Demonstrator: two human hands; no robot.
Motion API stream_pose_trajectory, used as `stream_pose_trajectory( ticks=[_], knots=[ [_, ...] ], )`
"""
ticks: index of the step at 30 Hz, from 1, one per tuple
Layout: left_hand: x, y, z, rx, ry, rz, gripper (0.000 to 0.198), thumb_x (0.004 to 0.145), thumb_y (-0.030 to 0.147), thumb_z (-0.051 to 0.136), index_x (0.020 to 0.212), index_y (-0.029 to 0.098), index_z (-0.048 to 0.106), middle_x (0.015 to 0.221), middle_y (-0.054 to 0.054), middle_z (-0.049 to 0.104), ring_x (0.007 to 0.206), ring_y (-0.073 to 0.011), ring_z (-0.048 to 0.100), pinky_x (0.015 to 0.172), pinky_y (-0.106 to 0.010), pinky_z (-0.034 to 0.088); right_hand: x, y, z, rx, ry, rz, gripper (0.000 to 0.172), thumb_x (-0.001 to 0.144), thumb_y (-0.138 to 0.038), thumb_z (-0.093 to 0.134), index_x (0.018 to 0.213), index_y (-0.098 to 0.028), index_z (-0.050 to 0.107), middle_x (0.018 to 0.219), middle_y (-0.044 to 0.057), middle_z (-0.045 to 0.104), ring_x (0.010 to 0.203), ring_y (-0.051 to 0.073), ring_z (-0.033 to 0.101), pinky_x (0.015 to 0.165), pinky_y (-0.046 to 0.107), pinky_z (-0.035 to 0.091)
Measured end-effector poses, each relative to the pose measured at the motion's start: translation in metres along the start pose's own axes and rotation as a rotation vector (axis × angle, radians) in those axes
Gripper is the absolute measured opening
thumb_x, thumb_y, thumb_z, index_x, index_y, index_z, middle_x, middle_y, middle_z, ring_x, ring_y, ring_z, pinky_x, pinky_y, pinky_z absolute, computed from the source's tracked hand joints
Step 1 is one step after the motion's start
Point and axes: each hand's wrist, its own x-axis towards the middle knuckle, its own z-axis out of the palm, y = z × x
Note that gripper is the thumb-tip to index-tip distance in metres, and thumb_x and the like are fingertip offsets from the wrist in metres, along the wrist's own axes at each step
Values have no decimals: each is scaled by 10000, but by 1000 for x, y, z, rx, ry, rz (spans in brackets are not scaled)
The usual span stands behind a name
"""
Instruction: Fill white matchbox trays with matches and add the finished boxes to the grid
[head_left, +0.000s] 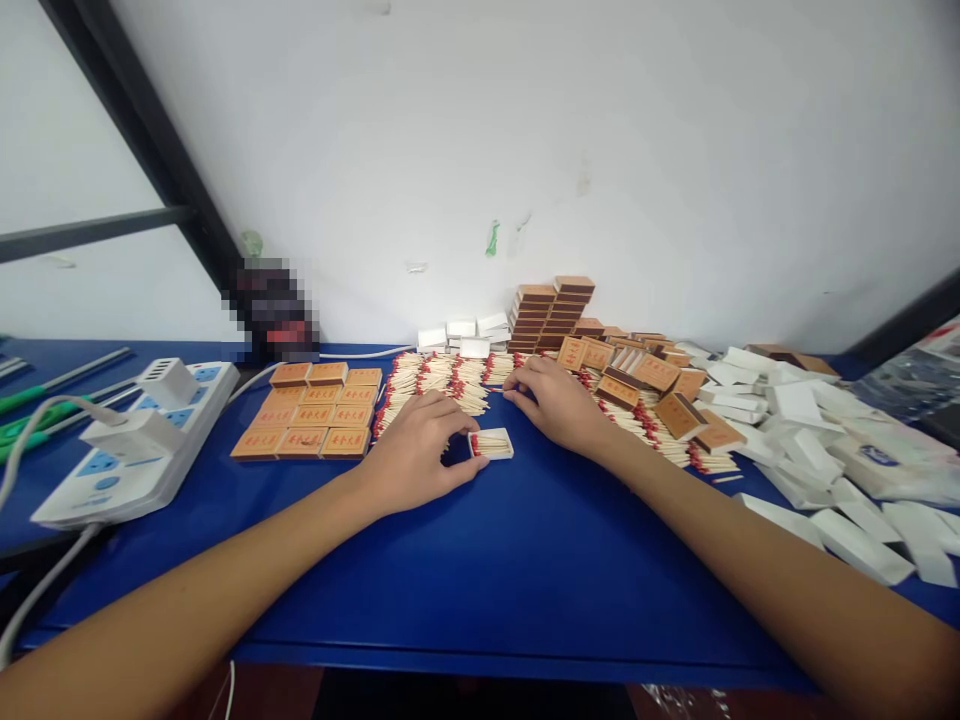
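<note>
My left hand (420, 450) curls round the left end of a small white matchbox tray (504, 452), thumb and fingers at its edges. Red-tipped matches (491, 440) lie inside the tray, which rests on the blue tabletop. Just beyond it, my right hand (555, 400) is closed in a pinch at the front of the match heap. A thin match shows at its fingertips, partly hidden. Loose matches (435, 378) in rows spread behind both hands, and more matches (656, 430) lie under my right forearm's far side.
Orange matchboxes (311, 412) are lined up on the left; others stand in a tall stack (551, 315) by the wall. Loose matchbox sleeves (679, 415) and many white trays (802, 430) heap up on the right. A power strip (161, 440) with cables lies far left.
</note>
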Motion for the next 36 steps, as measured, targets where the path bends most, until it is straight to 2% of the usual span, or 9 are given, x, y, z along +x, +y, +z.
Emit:
stream_pose_trajectory(
  ticks=[4,10,15,19,22,26,30,33,36],
  knots=[
    [0,0,0,-7,6,5,223,924,371,784,1049,193,734,1043,-73,744,1072,-283,647,994,-464,514,2,2,0,17,-11,35,147,1019,-257,612,903,-197,679,957,107,672,961,284,603,857,406,465],
    [0,0,-1,3,-1,-5,224,920,378,787,1041,197,736,1036,-71,740,1081,-287,647,991,-458,512,-2,-1,-10,44,-16,11,132,1028,-207,579,906,-200,628,965,106,657,956,275,600,862,395,460],
    [0,0,-2,13,9,-11,231,923,374,783,1055,190,735,1036,-68,744,1068,-284,651,977,-460,514,-18,-28,-26,173,-17,-89,116,1045,-220,587,934,-211,619,962,75,644,931,237,604,807,347,462],
    [0,0,-1,28,7,-12,219,917,366,786,1029,189,722,1021,-65,741,1061,-284,650,967,-463,513,-31,-53,-25,165,-87,-170,103,1055,-207,581,963,-209,628,982,76,652,948,229,605,806,337,461],
    [0,0,-1,26,6,-14,211,914,359,788,1016,189,717,1020,-62,741,1060,-282,649,966,-461,514,-33,-57,-22,137,-108,-181,101,1055,-209,578,973,-205,636,992,77,656,944,227,603,802,340,461],
    [0,-1,0,21,-1,-13,241,928,380,776,1072,193,731,1043,-69,741,1082,-286,649,1000,-473,511,-24,-32,-24,154,-61,-134,120,1051,-259,582,978,-207,663,947,69,654,904,230,606,805,351,475],
    [-1,0,-1,23,2,-9,252,936,388,768,1093,193,739,1038,-73,742,1079,-288,650,1003,-475,514,-13,11,-22,-49,68,-32,184,1029,-243,547,1060,-187,719,1000,127,667,986,303,609,897,439,483],
    [-1,0,-1,23,-3,-11,251,937,393,768,1087,194,741,1038,-72,741,1075,-285,650,997,-476,515,-9,33,-16,-109,55,-19,240,1026,-263,537,1123,-186,742,1041,146,663,1032,323,609,939,465,486],
    [0,0,0,22,-2,-8,246,931,397,775,1065,193,741,1026,-69,735,1058,-281,653,992,-474,515,-9,38,-11,-121,44,-26,251,1036,-277,524,1118,-189,745,1048,144,658,1040,317,608,933,452,485]
  ],
)
